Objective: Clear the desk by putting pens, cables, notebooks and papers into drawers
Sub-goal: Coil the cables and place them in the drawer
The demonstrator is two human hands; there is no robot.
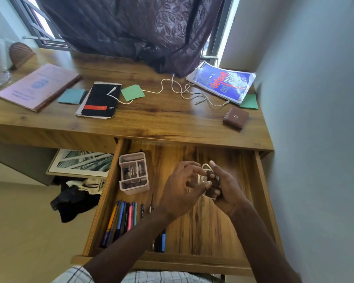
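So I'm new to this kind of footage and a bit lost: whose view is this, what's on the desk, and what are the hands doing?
There is no machine here. A camera worn on a person's head looks down at their own two bare hands. The left hand and right hand are above an open drawer, together handling a coiled white cable. The drawer already holds a row of pens and a small plastic organizer. On the desk lie a pink book, a black notepad, a blue magazine, a brown wallet, coloured paper squares and another white cable.
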